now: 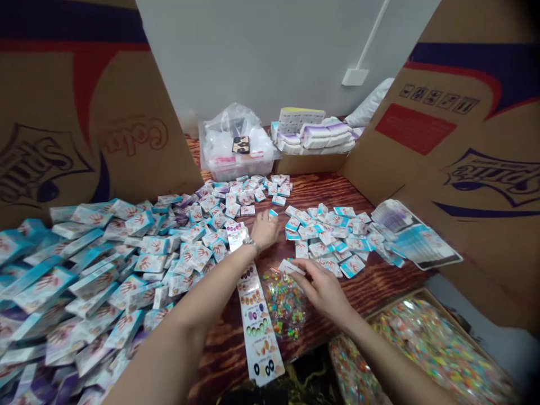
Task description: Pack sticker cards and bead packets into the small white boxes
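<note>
My left hand [265,232] lies palm down on the wooden table [337,191], its fingers spread and holding nothing, with a small blue-edged packet [273,213] just beyond the fingertips. My right hand [324,288] pinches a small white packet [291,267] between thumb and fingers. Below it sits a clear bag of colourful small pieces [284,304]. A long printed sticker strip [257,326] runs beneath my left forearm. Heaps of white-and-blue packets [97,264] spread to the left, and a smaller scatter [329,239] lies to the right.
Printed cardboard sheets [464,152] stand along both sides of the table. At the back are a plastic tub with a bag [234,143] and stacked wrapped goods [312,135]. A tray of colourful pieces [422,349] sits at the front right, beside loose printed cards [415,236].
</note>
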`<state>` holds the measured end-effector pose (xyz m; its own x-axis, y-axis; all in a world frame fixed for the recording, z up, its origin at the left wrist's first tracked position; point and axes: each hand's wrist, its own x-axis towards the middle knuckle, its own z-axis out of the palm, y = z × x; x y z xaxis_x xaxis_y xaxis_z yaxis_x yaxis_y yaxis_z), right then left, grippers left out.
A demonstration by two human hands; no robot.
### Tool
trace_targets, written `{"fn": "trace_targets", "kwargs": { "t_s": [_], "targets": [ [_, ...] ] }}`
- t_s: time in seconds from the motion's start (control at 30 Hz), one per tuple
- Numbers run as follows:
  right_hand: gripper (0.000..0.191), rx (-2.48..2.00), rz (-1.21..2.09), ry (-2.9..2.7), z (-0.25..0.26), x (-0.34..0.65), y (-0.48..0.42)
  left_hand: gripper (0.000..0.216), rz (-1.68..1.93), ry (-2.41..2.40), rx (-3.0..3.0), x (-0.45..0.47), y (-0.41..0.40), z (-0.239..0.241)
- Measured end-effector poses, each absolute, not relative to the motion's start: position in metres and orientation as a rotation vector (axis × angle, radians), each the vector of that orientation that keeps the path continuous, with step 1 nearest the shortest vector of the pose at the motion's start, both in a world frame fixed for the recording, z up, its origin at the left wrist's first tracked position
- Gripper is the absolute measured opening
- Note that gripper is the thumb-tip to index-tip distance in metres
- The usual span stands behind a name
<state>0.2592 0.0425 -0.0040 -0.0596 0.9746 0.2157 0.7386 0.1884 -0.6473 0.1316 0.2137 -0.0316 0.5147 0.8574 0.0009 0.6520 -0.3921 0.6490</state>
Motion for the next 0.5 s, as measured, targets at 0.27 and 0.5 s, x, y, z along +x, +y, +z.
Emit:
{"fn": "trace_targets", "kwargs": {
  "t_s": [0.27, 0.5],
  "targets": [
    [0.014, -1.737, 0.629, -1.818, -0.024, 0.298, 0.035, 0.034, 0.146, 1.373, 2.389, 0.143, 0.231, -0.062],
    [0.015, -1.620, 1.047, -2.036, -0.034, 0.281, 0.029, 0.025, 0.333, 1.219, 2.475, 0.093, 0.183, 0.002]
  ]
}}
